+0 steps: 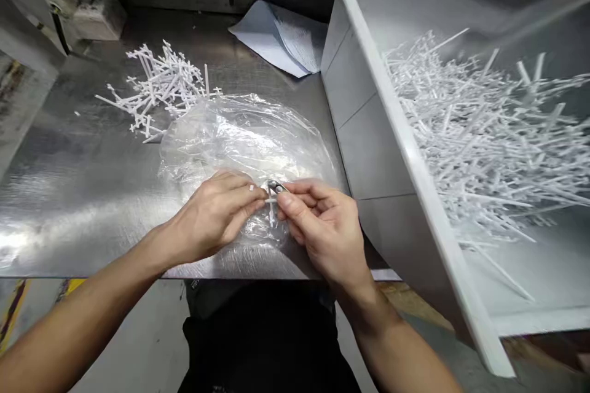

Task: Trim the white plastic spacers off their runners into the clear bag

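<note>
Over a clear plastic bag (249, 135), both hands meet near the table's front edge. My left hand (216, 215) is closed, its fingertips pinching one arm of a small white cross-shaped plastic piece (271, 212). My right hand (325, 221) is closed round a small metal clipper (276, 186), whose jaws are at the top of the piece. A tiny white bit (251, 187) rests on a finger of my left hand. Behind the bag lies a loose pile of similar white pieces (170, 83).
A large white bin (373, 80) full of tangled white plastic pieces (493, 135) stands at the right. A folded bluish sheet (281, 37) lies at the back of the metal table (83, 190). A white block (99, 15) sits at the back left.
</note>
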A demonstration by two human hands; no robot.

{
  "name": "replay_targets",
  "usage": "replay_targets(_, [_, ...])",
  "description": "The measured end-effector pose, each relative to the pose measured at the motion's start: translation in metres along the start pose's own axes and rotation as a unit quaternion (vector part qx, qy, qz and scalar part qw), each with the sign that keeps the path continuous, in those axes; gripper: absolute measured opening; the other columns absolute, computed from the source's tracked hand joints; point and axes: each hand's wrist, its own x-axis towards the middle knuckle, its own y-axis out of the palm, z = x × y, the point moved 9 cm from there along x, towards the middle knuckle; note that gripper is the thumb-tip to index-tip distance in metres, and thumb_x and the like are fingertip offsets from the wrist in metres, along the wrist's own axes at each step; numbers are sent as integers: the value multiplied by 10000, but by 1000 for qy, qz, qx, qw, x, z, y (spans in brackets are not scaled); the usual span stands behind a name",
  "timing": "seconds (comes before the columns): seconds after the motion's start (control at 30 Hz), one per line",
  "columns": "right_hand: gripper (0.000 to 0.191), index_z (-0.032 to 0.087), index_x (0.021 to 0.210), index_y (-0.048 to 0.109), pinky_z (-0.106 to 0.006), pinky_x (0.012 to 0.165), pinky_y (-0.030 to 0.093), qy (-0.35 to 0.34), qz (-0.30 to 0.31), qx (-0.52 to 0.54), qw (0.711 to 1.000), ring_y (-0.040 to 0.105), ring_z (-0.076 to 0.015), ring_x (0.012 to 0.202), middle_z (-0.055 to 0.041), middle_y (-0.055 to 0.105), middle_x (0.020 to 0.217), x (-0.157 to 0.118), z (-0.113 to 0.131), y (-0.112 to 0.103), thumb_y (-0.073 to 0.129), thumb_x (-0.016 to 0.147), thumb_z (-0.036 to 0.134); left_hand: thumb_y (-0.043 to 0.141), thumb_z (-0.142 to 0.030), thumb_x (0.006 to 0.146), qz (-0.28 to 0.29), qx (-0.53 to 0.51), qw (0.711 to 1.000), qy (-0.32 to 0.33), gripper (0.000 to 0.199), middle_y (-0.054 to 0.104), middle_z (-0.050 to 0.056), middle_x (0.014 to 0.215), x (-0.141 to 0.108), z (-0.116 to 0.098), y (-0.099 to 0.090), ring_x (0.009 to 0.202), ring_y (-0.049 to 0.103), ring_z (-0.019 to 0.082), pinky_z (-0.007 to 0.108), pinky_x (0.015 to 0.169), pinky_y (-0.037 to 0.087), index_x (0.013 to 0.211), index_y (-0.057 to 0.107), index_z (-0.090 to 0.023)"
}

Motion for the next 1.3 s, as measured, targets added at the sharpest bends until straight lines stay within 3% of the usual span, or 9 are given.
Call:
replay_targets(0.13, [227, 168, 915, 724, -168, 398, 395, -10, -25, 13, 1000, 497, -37, 409, 39, 707, 646, 1, 1, -6, 901, 847, 292, 636, -112, 1053, -10, -32, 998, -54, 132, 777, 10, 844, 1, 10, -7, 738, 703, 129, 238, 682, 519, 1020, 761, -141])
replay_targets(0.27, [165, 173, 921, 745, -185, 418, 411, -39, -24, -34, 998, 498, -53, 432, 38, 691, 631, -4, 8, -5, 860, 852, 268, 630, -102, 1048, -33, -79, 990, -116, 240, 752, -22, 793, -1, 23, -17, 684, 668, 93, 205, 644, 493, 833, 714, -169])
replay_targets(0.4, [124, 172, 920, 784, -196, 470, 464, -66, 3, -103, 993, 560, -77, 525, 6, 720, 709, -9, 14, 4, 851, 834, 231, 665, -97, 1028, -68, -81, 988, -116, 241, 748, -26, 798, -3, 24, -24, 681, 652, 84, 202, 661, 495, 802, 698, -174])
replay_targets(0.73, [117, 183, 937, 802, -213, 512, 502, -100, 6, -151, 984, 598, -106, 578, -3, 717, 715, -11, 16, 3, 834, 852, 256, 678, -122, 1030, -79, -67, 987, -120, 174, 822, 9, 948, -6, 26, -24, 832, 757, 123, 216, 778, 567, 894, 769, -183])
replay_targets(0.93, [125, 171, 946, 793, -231, 530, 512, -79, 8, -139, 987, 618, -106, 597, -21, 759, 778, -9, 12, 5, 836, 874, 265, 694, -117, 1010, -99, -28, 989, -105, 179, 789, -1, 821, -8, 24, -25, 709, 712, 116, 220, 718, 554, 850, 755, -170])
replay_targets(1.07, [167, 168, 915, 766, -226, 463, 449, -19, 16, -93, 995, 569, -93, 522, 11, 703, 667, -7, 4, 4, 845, 884, 312, 677, -109, 998, -97, 1, 991, -96, 219, 725, -26, 702, -5, 21, -24, 599, 636, 105, 223, 649, 524, 792, 713, -171])
replay_targets(1.2, [207, 163, 910, 752, -213, 396, 387, 32, 15, -49, 998, 487, -61, 421, 33, 683, 625, -6, -3, 2, 878, 838, 310, 615, -140, 1021, -55, -4, 991, -125, 275, 673, -23, 656, -3, 26, -19, 584, 601, 115, 245, 593, 474, 755, 676, -179])
replay_targets(1.3, [230, 179, 893, 710, -209, 387, 403, 30, -19, -25, 999, 496, -61, 396, 37, 693, 628, -5, -1, -4, 875, 817, 319, 613, -234, 1051, -54, -30, 985, -163, 316, 698, 7, 690, -6, 34, -20, 618, 629, 140, 267, 581, 463, 750, 690, -178])
